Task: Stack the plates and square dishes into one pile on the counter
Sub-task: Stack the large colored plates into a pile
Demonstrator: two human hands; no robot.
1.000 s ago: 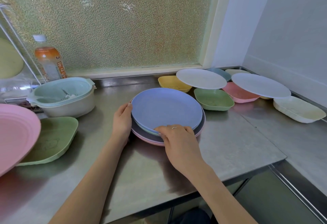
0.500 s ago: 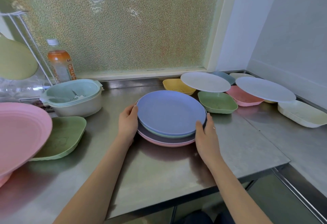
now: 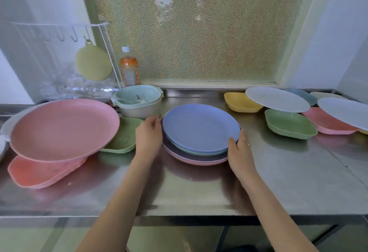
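Bottle point(image 3: 129, 68) at back of counter point(image 3: 298, 172): orange label, writing too blurred to read. Mint basin point(image 3: 138, 100) nested in a cream one, contents unclear. Central pile of plates point(image 3: 199, 132): blue on top, then green, dark purple, pink; at least four. Left hand point(image 3: 148, 138) cupped against the pile's left rim, right hand point(image 3: 240, 152) against its right rim, fingers curved, both touching. Left: pink plate point(image 3: 61, 128) atop a pink square dish point(image 3: 37, 174), green square dish point(image 3: 123, 138) beside. Right: two white plates point(image 3: 276, 99) resting on yellow point(image 3: 239, 102), green point(image 3: 288, 124) and pink square dishes.
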